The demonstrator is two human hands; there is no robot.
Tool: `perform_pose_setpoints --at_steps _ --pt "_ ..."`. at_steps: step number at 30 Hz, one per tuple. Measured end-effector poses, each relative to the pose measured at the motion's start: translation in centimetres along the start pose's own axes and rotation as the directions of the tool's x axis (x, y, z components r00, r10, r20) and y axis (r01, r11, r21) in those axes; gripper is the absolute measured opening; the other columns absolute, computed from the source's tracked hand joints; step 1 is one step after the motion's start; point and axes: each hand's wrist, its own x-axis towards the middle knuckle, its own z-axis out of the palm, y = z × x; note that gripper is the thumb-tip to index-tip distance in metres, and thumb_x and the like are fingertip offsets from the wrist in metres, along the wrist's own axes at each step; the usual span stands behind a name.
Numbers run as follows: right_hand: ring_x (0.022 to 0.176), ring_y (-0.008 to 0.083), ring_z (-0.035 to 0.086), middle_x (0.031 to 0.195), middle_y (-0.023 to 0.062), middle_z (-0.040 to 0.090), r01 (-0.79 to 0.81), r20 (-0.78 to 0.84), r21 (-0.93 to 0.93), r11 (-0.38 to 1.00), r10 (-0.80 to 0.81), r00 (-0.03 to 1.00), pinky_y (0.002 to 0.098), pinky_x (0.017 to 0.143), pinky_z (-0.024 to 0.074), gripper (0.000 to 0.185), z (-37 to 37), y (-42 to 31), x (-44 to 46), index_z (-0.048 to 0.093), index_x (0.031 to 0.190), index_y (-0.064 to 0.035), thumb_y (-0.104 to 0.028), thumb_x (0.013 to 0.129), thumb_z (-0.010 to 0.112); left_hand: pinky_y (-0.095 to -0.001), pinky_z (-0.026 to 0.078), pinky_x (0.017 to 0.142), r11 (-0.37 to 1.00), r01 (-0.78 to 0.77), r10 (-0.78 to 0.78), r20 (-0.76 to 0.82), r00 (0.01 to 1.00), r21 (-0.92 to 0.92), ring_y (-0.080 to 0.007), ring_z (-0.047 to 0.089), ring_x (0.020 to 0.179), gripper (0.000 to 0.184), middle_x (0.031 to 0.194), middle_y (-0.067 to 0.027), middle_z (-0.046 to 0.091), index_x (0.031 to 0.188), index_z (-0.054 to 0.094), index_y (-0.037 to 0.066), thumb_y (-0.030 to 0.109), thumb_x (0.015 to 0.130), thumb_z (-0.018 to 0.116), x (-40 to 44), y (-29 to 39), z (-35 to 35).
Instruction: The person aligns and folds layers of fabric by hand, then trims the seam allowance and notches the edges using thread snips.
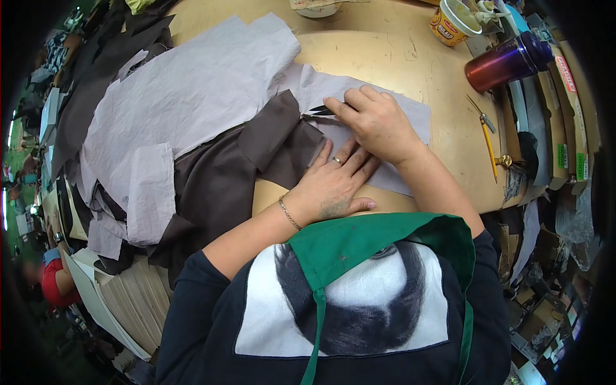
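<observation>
My left hand (340, 181) lies palm down with its fingers stretched over the edge of the dark brown cloth (221, 172) and the pale grey cloth (401, 115). Just above it, my right hand (378, 122) is closed around small black snips (319, 111). Their pointed tips reach left to the seam where the dark cloth meets the grey one. A narrow folded dark strip (269, 128) lies left of the tips. The large grey piece (192, 83) spreads crumpled over the left of the table. My right palm and the handle of the snips are hidden.
On the wooden table (378, 48), a purple-red bottle (504, 64) lies near a yellow tub (452, 24) at the back right. A yellow pencil (489, 149) and a pointed tool (484, 115) lie at right. Cardboard boxes (564, 109) border that side. Someone in red (58, 282) is at far left.
</observation>
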Motion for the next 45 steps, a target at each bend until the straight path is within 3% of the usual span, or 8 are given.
perform_pose_setpoints --at_steps 11,14,20,33,42,45 --pt "0.083 0.0161 0.056 0.087 -0.0014 0.054 0.011 0.003 -0.033 0.999 -0.011 1.0 0.0295 0.061 0.0472 0.039 0.4 0.0 0.2 0.06 0.108 -0.0144 -0.025 0.071 0.062 -0.0644 0.025 0.103 1.0 -0.004 0.004 -0.018 1.0 -0.008 -0.0371 0.025 0.136 0.081 0.143 -0.0176 0.033 0.142 0.035 0.011 0.068 0.085 0.038 0.0 -0.1 0.1" --pt "0.082 0.0157 0.056 0.086 -0.0017 0.054 0.016 0.001 -0.037 0.999 -0.016 1.0 0.029 0.06 0.0473 0.037 0.4 0.0 0.3 0.06 0.107 -0.0144 -0.025 0.072 0.061 -0.0634 0.025 0.104 1.0 -0.007 0.006 -0.041 0.999 -0.024 -0.0348 0.026 0.137 0.077 0.144 -0.0179 0.034 0.137 0.042 0.007 0.065 0.085 0.041 0.0 0.1 -0.1" --pt "0.08 0.0159 0.057 0.085 -0.0019 0.053 0.017 -0.021 -0.026 1.0 -0.018 1.0 0.0294 0.058 0.0479 0.033 1.5 -0.7 0.9 0.06 0.104 -0.0143 -0.021 0.073 0.06 -0.0632 0.023 0.105 1.0 -0.003 0.002 0.042 0.999 0.008 -0.037 0.029 0.135 0.082 0.142 -0.0184 0.035 0.141 0.037 0.009 0.07 0.085 0.034 0.0 0.0 -0.2" --pt "0.067 0.0173 0.057 0.08 0.0005 0.054 -0.049 -0.146 0.031 0.998 0.053 0.988 0.0293 0.057 0.0484 0.035 2.6 -0.7 0.3 0.06 0.106 -0.0126 -0.018 0.071 0.06 -0.0654 0.023 0.103 1.0 -0.029 0.029 0.005 1.0 0.009 -0.0377 0.027 0.136 0.08 0.142 -0.0204 0.033 0.141 0.036 0.007 0.066 0.086 0.038 -0.2 -0.2 -0.1" --pt "0.064 0.0176 0.056 0.077 0.0013 0.053 -0.084 -0.2 0.079 0.993 0.099 0.975 0.0295 0.056 0.0477 0.032 3.0 -0.8 0.1 0.062 0.107 -0.0122 -0.018 0.075 0.064 -0.0664 0.022 0.104 0.999 -0.04 0.04 -0.025 0.999 0.006 -0.0396 0.025 0.136 0.081 0.142 -0.0213 0.033 0.141 0.036 0.007 0.066 0.086 0.039 -0.3 -0.2 0.1" --pt "0.066 0.0223 0.055 0.075 0.005 0.052 -0.116 -0.19 0.147 0.982 0.143 0.971 0.0331 0.06 0.0478 0.037 2.7 -1.1 0.2 0.064 0.108 -0.0092 -0.014 0.072 0.072 -0.0671 0.02 0.104 0.999 -0.043 0.043 -0.034 0.999 -0.016 -0.0401 0.024 0.136 0.081 0.142 -0.0212 0.033 0.14 0.037 0.007 0.066 0.086 0.038 -0.3 -0.3 0.2"
